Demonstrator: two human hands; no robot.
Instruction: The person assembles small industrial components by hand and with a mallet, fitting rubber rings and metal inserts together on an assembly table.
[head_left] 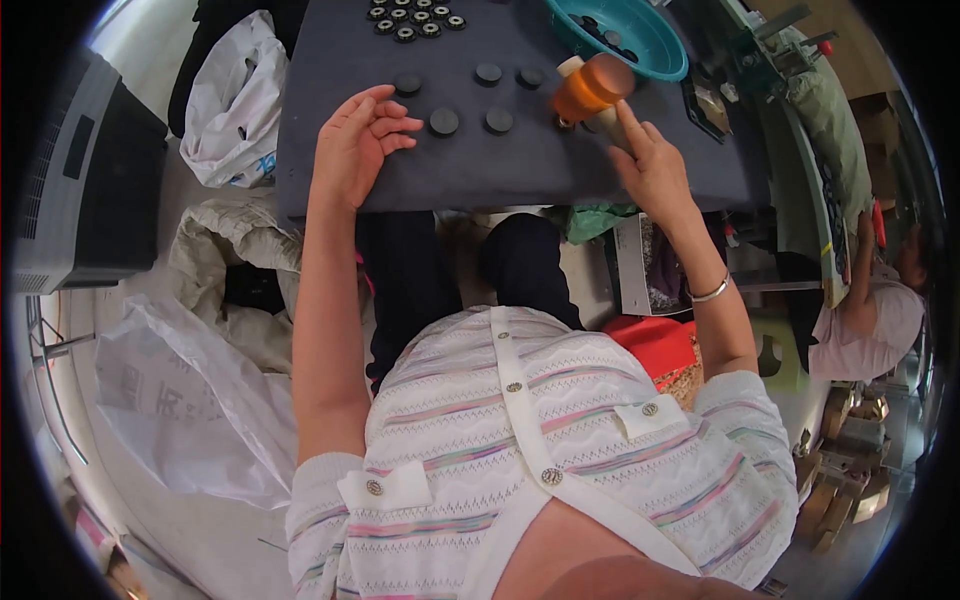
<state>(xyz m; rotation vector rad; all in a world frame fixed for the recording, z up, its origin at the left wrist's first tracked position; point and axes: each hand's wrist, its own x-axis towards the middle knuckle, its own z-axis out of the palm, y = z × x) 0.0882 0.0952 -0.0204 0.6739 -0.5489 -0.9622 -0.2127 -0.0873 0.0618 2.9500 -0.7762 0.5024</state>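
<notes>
My right hand (652, 165) is closed round the handle of an orange mallet (594, 88), its index finger stretched along it. The mallet's head is smeared by motion and hangs over the right part of the dark table (350, 230). Beside my left hand (360, 140), which is open with loosely curled fingers and nothing in it, lies a black disc (444, 122). Several like it are spread between the hands, among them one disc (498, 121) nearer me and another disc (488, 73) farther back. What lies under the mallet is partly hidden.
Round black parts with metal centres (404, 34) stand grouped at the table's far side. A teal basin (672, 60) holds more black discs at the far right. A green machine (775, 55) stands beyond it. Another person (870, 320) sits at the right. White bags (240, 110) lie left.
</notes>
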